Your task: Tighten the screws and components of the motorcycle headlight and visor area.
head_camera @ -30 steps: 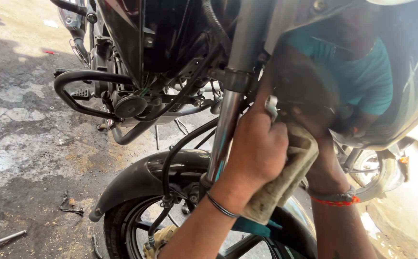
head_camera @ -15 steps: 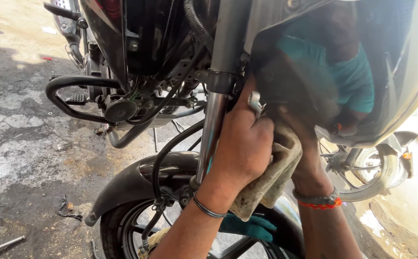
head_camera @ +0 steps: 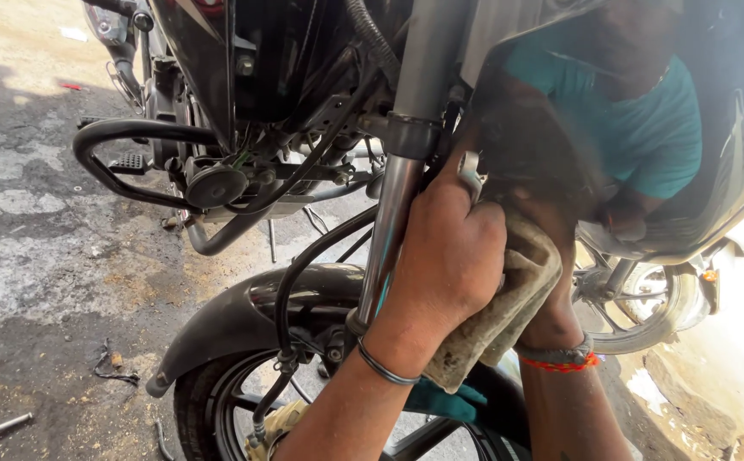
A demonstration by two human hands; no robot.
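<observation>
Dirty tan rag (head_camera: 500, 316), crumpled, gripped w/ left hand (head_camera: 445, 256)

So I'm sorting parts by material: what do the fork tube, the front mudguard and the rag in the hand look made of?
Fork tube: bare metal, smooth with a dull silver sheen. Front mudguard: dark and glossy with soft reflections, painted metal or plastic, can't tell which. Rag: woven cloth, tan and grimy, creased under the left hand.

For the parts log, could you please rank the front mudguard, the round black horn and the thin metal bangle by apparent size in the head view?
1. Dark curved front mudguard, clearly largest.
2. Round black horn.
3. Thin metal bangle on the left wrist; it sits nearer the camera, so its place against the horn is unsure.
</observation>
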